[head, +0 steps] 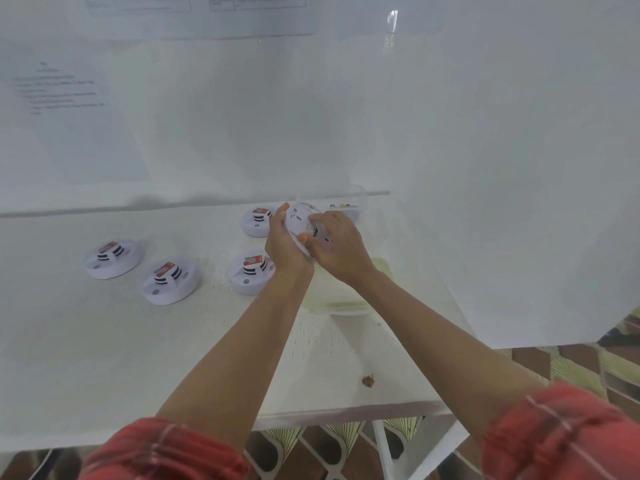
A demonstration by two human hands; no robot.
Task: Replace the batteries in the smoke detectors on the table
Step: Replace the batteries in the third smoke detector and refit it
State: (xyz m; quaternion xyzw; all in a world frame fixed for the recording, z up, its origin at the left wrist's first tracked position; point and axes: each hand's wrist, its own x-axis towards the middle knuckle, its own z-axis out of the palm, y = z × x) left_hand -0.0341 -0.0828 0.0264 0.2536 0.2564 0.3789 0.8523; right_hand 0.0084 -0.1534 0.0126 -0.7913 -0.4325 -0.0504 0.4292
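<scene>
Both my hands hold one white smoke detector (pixel 300 218) above the table, tilted with its back side toward me. My left hand (pixel 282 245) grips its left rim, thumb on the back. My right hand (pixel 337 247) lies over its right half, fingers curled on the back near a dark opening. Several other white smoke detectors with red-topped batteries rest face down on the white table (pixel 104 341): one at the far left (pixel 112 258), one beside it (pixel 170 283), one by my left wrist (pixel 250 273) and one further back (pixel 257 221).
A clear plastic container (pixel 349 207) with small batteries stands at the back right, behind my hands. A pale green tray or lid (pixel 346 299) lies under my right forearm. A brown scrap (pixel 368 380) lies near the table's front edge. White walls with taped papers enclose the table.
</scene>
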